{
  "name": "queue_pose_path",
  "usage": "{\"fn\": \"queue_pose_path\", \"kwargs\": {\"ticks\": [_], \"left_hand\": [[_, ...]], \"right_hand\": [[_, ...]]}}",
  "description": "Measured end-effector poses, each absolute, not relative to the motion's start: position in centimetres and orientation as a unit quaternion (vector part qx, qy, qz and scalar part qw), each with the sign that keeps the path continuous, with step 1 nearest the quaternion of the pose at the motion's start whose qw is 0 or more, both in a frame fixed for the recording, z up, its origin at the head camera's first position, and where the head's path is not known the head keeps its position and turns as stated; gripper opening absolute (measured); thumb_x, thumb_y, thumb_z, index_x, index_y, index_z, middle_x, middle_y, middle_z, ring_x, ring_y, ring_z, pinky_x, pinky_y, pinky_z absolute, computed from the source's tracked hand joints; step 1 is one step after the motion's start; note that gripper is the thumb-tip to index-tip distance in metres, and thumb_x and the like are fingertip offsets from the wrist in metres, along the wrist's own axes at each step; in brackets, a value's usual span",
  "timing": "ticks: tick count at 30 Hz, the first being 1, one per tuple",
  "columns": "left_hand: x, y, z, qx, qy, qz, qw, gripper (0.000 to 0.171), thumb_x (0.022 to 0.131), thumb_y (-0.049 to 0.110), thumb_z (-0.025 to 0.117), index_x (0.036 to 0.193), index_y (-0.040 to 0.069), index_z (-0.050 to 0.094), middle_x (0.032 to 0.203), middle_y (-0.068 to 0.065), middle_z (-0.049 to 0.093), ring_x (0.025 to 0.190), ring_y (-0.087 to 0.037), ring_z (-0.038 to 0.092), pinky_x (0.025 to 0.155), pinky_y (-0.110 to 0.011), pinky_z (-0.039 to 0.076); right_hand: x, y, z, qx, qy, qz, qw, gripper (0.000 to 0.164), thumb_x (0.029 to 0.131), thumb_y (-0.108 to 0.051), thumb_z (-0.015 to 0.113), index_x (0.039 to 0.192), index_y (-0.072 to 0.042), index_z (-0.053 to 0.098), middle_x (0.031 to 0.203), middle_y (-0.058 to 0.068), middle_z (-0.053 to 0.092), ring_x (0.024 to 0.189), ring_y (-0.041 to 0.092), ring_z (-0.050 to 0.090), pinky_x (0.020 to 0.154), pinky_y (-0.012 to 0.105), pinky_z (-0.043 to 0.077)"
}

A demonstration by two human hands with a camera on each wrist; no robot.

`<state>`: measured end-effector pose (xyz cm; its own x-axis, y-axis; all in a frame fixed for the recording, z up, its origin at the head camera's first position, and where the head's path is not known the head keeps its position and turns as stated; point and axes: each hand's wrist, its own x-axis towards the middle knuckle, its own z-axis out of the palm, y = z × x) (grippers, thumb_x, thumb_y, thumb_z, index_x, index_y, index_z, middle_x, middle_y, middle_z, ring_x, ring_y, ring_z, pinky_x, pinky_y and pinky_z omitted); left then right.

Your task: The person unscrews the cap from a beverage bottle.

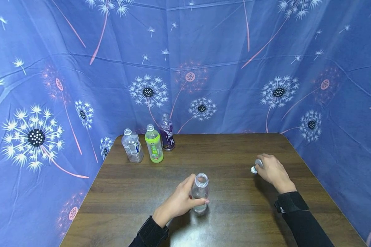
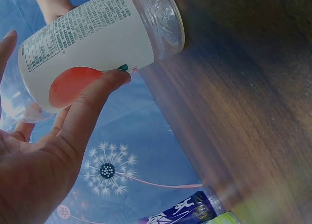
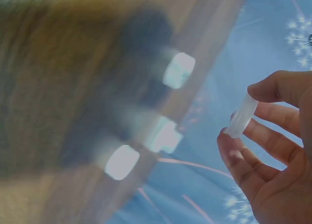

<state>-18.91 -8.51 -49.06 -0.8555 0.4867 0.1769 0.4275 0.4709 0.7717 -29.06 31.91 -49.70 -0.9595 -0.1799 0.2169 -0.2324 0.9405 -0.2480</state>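
Note:
My left hand [image 1: 179,199] grips a clear, uncapped bottle [image 1: 201,188] standing on the table, its thumb and fingers round the sides. In the left wrist view the bottle's white label [image 2: 92,43] shows small print and a red-orange patch. Over on the right, my right hand [image 1: 272,171] pinches a whitish bottle cap [image 3: 242,116] between thumb and fingertips, above the table. Close by in the right wrist view lie three more white caps, one of them a cap [image 3: 122,162] at the lower left; the head view shows just one loose cap [image 1: 254,169] beside the hand.
Three uncapped bottles stand at the back left: a clear one with a blue-white label [image 1: 133,147], a green one [image 1: 154,145] and a purple one [image 1: 167,133]. A blue dandelion-print cloth [image 1: 228,85] encloses the brown wooden table [image 1: 228,151] at the back and sides.

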Motion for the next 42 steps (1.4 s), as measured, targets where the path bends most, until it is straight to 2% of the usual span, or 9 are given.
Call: {"fn": "queue_pose_path", "kwargs": {"ticks": [5, 12, 21, 26, 31, 37, 42], "left_hand": [[-19.0, -8.5, -49.1, 0.264, 0.856, 0.442, 0.034, 0.057, 0.087, 0.054, 0.081, 0.128, 0.030, 0.049, 0.117, 0.005, 0.059, 0.093, -0.007, 0.059, 0.069, -0.021, 0.054], [-19.1, -8.6, -49.3, 0.263, 0.853, 0.448, 0.042, 0.057, 0.087, 0.055, 0.081, 0.128, 0.030, 0.049, 0.118, 0.006, 0.060, 0.094, -0.007, 0.059, 0.069, -0.022, 0.055], [-19.1, -8.4, -49.2, 0.277, 0.847, 0.454, 0.028, 0.057, 0.088, 0.049, 0.082, 0.130, 0.029, 0.049, 0.119, 0.004, 0.060, 0.097, -0.007, 0.060, 0.071, -0.021, 0.055], [-18.8, -8.2, -49.3, 0.280, 0.846, 0.453, 0.020, 0.054, 0.089, 0.046, 0.083, 0.127, 0.028, 0.049, 0.116, 0.005, 0.060, 0.093, -0.006, 0.060, 0.071, -0.021, 0.055], [-18.8, -8.2, -49.5, 0.278, 0.846, 0.453, 0.026, 0.054, 0.089, 0.046, 0.082, 0.128, 0.029, 0.048, 0.116, 0.005, 0.059, 0.091, -0.006, 0.059, 0.069, -0.021, 0.054], [-18.9, -8.4, -49.4, 0.276, 0.846, 0.455, 0.030, 0.056, 0.090, 0.046, 0.082, 0.131, 0.027, 0.048, 0.119, 0.002, 0.060, 0.096, -0.008, 0.060, 0.069, -0.021, 0.055], [-18.9, -8.5, -49.4, 0.273, 0.846, 0.456, 0.035, 0.056, 0.090, 0.047, 0.081, 0.130, 0.028, 0.048, 0.120, 0.002, 0.060, 0.097, -0.008, 0.060, 0.069, -0.022, 0.056]], "right_hand": [[-28.6, 30.7, -48.3, 0.139, -0.967, 0.144, 0.159, 0.036, 0.093, -0.012, 0.067, 0.124, 0.006, 0.069, 0.125, 0.030, 0.069, 0.116, 0.054, 0.062, 0.095, 0.067, 0.050], [-27.2, 28.4, -45.6, 0.165, -0.956, 0.158, 0.184, 0.034, 0.097, -0.014, 0.063, 0.126, 0.002, 0.073, 0.128, 0.025, 0.071, 0.118, 0.049, 0.062, 0.094, 0.066, 0.051], [-25.7, 25.4, -42.3, 0.229, -0.920, 0.165, 0.271, 0.032, 0.090, -0.009, 0.070, 0.120, -0.001, 0.077, 0.120, 0.020, 0.075, 0.107, 0.039, 0.067, 0.085, 0.058, 0.057], [-24.6, 24.0, -41.2, 0.266, -0.894, 0.190, 0.305, 0.033, 0.086, -0.008, 0.071, 0.118, -0.004, 0.079, 0.116, 0.014, 0.078, 0.103, 0.031, 0.069, 0.075, 0.048, 0.057], [-23.9, 22.0, -40.6, 0.287, -0.878, 0.214, 0.317, 0.033, 0.084, -0.007, 0.071, 0.116, -0.007, 0.080, 0.114, 0.007, 0.079, 0.102, 0.024, 0.069, 0.067, 0.036, 0.052], [-23.1, 19.7, -39.7, 0.308, -0.868, 0.235, 0.310, 0.032, 0.085, -0.008, 0.073, 0.116, -0.007, 0.080, 0.116, 0.006, 0.078, 0.105, 0.023, 0.068, 0.073, 0.040, 0.056], [-22.5, 18.1, -39.1, 0.320, -0.862, 0.239, 0.312, 0.031, 0.086, -0.010, 0.073, 0.116, -0.007, 0.080, 0.117, 0.006, 0.078, 0.106, 0.022, 0.068, 0.072, 0.038, 0.056]]}}
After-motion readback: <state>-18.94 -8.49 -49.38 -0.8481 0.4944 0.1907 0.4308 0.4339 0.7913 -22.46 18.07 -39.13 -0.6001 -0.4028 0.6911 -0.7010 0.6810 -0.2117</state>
